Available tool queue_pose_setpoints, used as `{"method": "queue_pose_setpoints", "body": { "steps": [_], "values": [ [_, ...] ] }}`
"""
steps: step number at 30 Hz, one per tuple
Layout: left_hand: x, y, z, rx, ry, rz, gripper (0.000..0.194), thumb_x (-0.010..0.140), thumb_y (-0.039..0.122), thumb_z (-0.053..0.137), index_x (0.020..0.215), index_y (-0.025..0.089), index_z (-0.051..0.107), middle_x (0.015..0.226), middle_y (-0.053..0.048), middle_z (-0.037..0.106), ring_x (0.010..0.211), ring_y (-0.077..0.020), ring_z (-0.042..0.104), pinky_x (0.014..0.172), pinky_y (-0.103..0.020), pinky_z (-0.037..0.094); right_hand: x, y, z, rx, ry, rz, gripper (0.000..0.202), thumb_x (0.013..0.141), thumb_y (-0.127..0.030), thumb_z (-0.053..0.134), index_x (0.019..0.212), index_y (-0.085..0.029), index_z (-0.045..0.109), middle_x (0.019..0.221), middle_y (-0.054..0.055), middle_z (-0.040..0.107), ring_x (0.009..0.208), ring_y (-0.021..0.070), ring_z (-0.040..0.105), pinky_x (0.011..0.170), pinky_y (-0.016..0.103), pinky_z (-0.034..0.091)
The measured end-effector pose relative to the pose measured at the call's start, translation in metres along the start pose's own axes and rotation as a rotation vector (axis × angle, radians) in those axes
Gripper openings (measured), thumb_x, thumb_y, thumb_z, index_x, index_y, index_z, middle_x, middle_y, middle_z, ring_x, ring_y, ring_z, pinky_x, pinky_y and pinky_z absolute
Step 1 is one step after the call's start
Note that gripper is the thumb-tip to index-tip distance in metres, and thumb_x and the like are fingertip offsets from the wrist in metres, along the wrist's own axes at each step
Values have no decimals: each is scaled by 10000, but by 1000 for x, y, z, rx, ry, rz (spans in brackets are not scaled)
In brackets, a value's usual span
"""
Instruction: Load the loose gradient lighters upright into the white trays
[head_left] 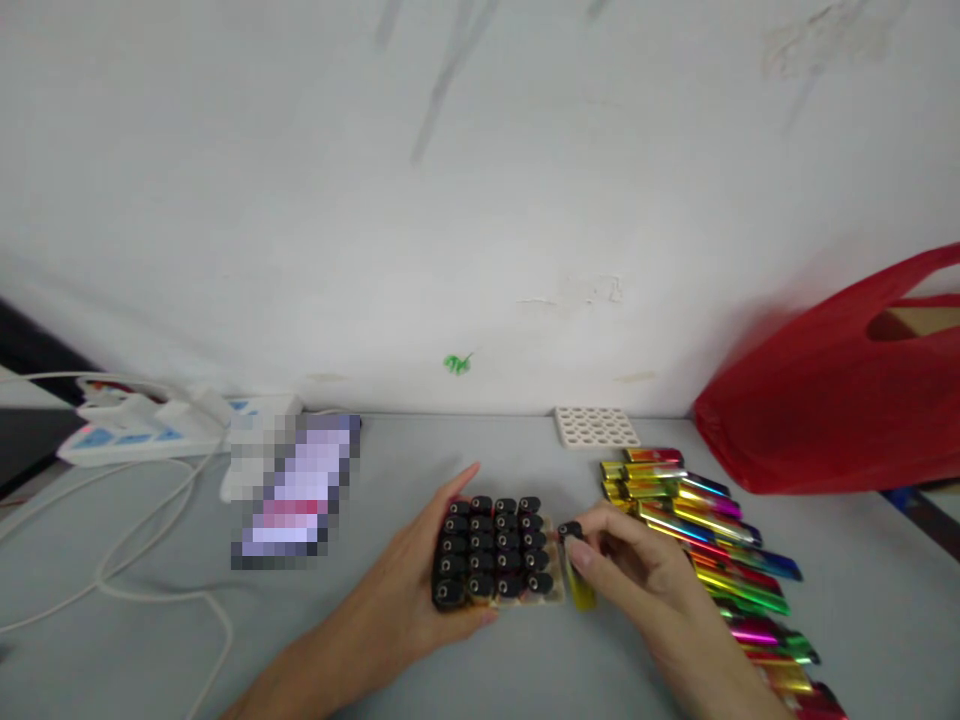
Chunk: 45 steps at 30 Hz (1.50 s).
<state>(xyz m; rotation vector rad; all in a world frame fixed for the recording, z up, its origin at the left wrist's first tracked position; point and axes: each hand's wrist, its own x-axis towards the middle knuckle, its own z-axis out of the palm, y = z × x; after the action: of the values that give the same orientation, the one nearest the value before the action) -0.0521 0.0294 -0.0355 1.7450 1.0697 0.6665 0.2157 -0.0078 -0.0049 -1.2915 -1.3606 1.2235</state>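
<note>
Two bare hands meet at the lower middle of the frame, over a grey table (277, 600). The left hand (409, 565) wraps the left side of a pale tray (553, 593), its thumb and fingers spread around it; black-topped lighters (481, 541) stand in it in four columns. The right hand (637, 575) pinches a single lighter (583, 595), black on top and yellow below, just beside the tray's right edge. Loose shiny lighters (716, 524) of many colours lie in a long row at the lower right, partly behind the right hand. Above them sits a white rack (596, 427) full of holes, near the wall (300, 200). A red bag (832, 400) fills the right edge; a blurred phone (304, 485), a power strip (139, 450) and white cables (150, 595) lie at the left.
</note>
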Motion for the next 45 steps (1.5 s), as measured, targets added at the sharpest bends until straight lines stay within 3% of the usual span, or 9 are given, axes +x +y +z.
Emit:
{"method": "queue_pose_setpoints", "body": {
  "steps": [7,16,21,23,32,45],
  "values": [
    [-1,-5,2,-18,-1,-20,1176,794,202,909,1735,382,228,1518,-70,668,1397,-359,646,1242,-539,459,-4,3,2,-152,-32,-23,346,1080,-526,650,883,-246,696,953,38,741,951,250,665,863,373,472],
    [0,-3,2,-37,-6,-3,1161,782,184,898,1724,366,243,1493,-58,691,1343,-339,685,1247,-523,458,-8,-6,-6,-425,-54,-242,210,1096,-387,637,960,-274,751,891,7,710,877,231,681,814,387,508],
    [1,-1,2,-50,-8,19,1143,796,200,895,1725,348,246,1502,-72,692,1396,-348,651,1236,-525,464,-7,-6,-8,-438,-73,-370,73,1036,-271,696,1030,-289,766,895,2,697,873,225,680,783,375,529],
    [1,-1,1,-48,-5,16,1142,801,205,895,1729,340,244,1493,-81,698,1372,-348,668,1218,-524,483,-7,-6,-7,-424,-77,-411,128,1000,-214,707,1075,-297,770,904,2,701,874,223,684,772,368,536],
    [-1,-5,2,-28,-11,3,1168,793,190,908,1737,350,238,1503,-75,690,1372,-352,671,1262,-546,449,-9,-6,-11,-391,-85,-369,117,984,-195,692,1030,-285,753,935,15,717,897,233,700,793,371,543],
    [-2,-7,2,-31,-5,18,1164,810,202,912,1742,358,231,1546,-74,667,1415,-346,644,1263,-514,453,-8,-5,-11,-547,-42,-495,143,964,-138,653,1005,-258,719,919,24,710,873,239,669,804,397,538]
  ]
}}
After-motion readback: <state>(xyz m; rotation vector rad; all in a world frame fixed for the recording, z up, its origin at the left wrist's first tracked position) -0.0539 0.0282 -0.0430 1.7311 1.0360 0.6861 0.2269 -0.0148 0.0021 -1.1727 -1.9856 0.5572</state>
